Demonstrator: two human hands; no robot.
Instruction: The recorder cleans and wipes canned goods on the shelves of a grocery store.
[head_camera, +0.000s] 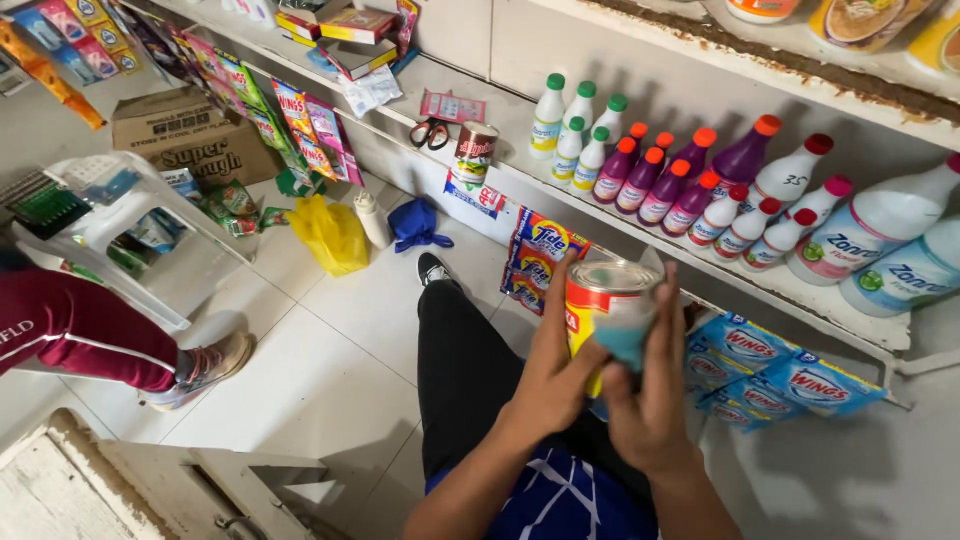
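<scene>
A tin can (600, 300) with a red and yellow label and a silver lid is held up in front of the white shelf (520, 170), near the middle of the view. It is gripped from the left by the left hand (555, 375), whose fingers are wrapped closed around the label. A small blue cloth (625, 340) is pressed against the right side of the can by the right hand (650, 400), its fingers curled over the cloth with two raised along the can wall. The can appears to be mid-wipe: the lid looks bright, though whether the whole body has been covered cannot be told. On the shelf farther left a second, brownish can (476, 142) stands beside red-handled scissors (430, 132); judged from that, at least one more can may be left to handle. To the right stand rows of white bottles with green caps (570, 130), purple bottles with orange caps (660, 180) and white bottles with red caps (760, 225). Blue detergent sachets (770, 370) hang below the shelf edge. At far left another person's leg in maroon trousers (80, 335) is seen on the tiled floor (330, 350).
</scene>
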